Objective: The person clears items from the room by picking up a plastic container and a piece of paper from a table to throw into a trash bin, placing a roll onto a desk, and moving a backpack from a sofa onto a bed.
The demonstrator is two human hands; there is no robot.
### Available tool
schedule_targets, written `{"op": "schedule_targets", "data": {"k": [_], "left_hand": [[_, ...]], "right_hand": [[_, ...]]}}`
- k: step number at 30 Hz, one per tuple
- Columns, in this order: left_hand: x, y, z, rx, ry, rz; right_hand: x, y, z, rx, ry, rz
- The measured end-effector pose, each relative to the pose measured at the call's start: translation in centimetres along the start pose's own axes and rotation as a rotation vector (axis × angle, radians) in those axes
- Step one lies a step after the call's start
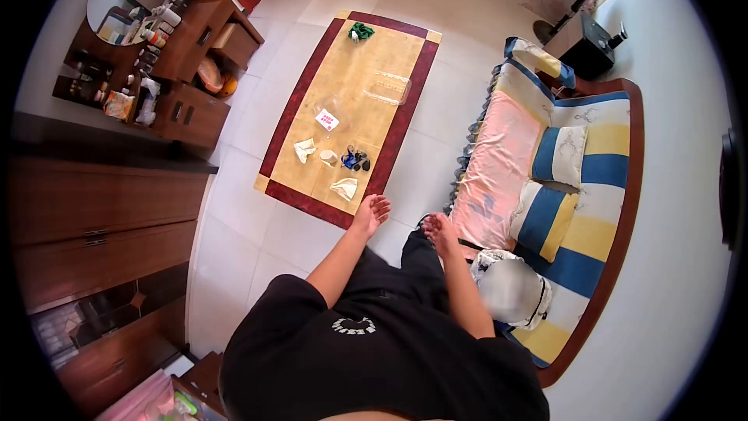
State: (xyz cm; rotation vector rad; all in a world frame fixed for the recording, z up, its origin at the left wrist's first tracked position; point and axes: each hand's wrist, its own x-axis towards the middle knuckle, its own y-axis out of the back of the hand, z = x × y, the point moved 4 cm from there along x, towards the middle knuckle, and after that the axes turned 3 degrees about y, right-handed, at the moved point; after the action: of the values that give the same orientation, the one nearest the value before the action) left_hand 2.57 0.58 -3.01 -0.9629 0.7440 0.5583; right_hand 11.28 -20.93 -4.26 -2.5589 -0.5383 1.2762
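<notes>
My left hand [372, 214] is held out in front of me, fingers stretched and holding nothing. It is close to the near edge of a yellow rectangle with a dark red border [300, 204]. My right hand [441, 234], also open and without anything in it, is beside the sofa. Nearest the left hand lies a cream cloth piece [344, 189]. Beyond it are a tangle of black and blue items [356, 160], a small whitish round thing [328, 157], another cream cloth [305, 149] and a white card with pink print [327, 119].
Farther off lie a clear plastic tray [387, 88] and a green bundle [360, 32]. The sofa [604, 214] with striped cushions runs along the right, a rounded grey-white object [510, 292] on its near end. A dressing table [191, 105] and brown cabinets [101, 218] line the left.
</notes>
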Motion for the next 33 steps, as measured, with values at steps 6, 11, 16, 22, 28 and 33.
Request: {"op": "schedule_targets", "data": {"k": [6,11,16,22,28,33], "left_hand": [[3.7,-5.7,-0.2,-0.113,-0.011,0.085],[8.6,-7.3,1.7,-0.264,-0.045,0.105],[16.5,-6.4,4.0,-0.417,-0.045,0.162],[26.2,-5.1,9.5,-0.346,0.005,0.315],[37.4,-5.4,14.2,-0.186,-0.118,0.59],[46.0,-2.6,16.3,0.257,-0.153,0.976]], "right_hand": [[6.9,-0.9,-10.3,0.031,-0.051,-0.203],[14.0,-2.9,-15.2,-0.047,-0.118,-0.188],[21.6,-5.2,-16.6,-0.198,-0.205,-0.242],[33.9,-8.9,-19.2,-0.853,-0.057,-0.199],[47.7,-13.7,-23.2,-1.547,0.472,-0.353],[60.2,-17.2,-22.7,-1.749,0.814,-0.488]]}}
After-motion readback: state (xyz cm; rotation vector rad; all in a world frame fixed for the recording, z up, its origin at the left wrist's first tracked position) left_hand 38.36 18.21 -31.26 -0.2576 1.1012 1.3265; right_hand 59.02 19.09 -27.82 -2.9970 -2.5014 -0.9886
